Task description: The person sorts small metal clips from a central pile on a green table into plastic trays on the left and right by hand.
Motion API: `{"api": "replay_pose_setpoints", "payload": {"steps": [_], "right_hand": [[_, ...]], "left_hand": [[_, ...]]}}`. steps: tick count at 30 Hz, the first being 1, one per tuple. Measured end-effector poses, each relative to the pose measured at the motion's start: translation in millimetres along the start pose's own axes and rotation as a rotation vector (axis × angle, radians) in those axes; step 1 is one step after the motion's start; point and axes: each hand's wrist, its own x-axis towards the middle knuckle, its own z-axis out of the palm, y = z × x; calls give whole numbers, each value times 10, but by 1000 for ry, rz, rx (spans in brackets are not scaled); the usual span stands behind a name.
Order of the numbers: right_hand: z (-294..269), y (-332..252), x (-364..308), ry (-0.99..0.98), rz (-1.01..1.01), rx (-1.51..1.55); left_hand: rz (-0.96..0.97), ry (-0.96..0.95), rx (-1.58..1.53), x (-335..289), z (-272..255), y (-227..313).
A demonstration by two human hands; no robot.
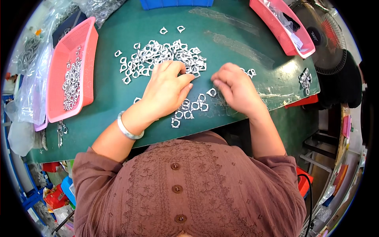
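Small silver metal rings with pointed corners lie in a loose pile on the green tabletop. My left hand, with a pale bangle on its wrist, rests at the pile's near edge. Its fingers are bent, the index fingertip touches a ring, and the thumb is slightly apart. To the right, my right hand is curled with thumb and fingers drawn together; what lies between them is hidden. One ring is just left of its fingertips. Nearer me is a smaller group of rings.
A pink basket with more rings stands at the left. Another pink basket, holding plastic bags, is at the far right beside a fan. A blue bin stands at the back. Metal pieces sit near the right edge.
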Motion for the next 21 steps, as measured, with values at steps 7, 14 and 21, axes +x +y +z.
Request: {"api": "replay_pose_setpoints", "payload": {"steps": [7,14,21], "right_hand": [[69,208,302,75,-19,-216],[-51,175,270,-91,14,-255],[-8,172,207,-25,0,-234]], "left_hand": [[-4,0,17,92,42,-14],[-19,-3,14,126,92,5],[7,-40,-45,98,53,40]]}}
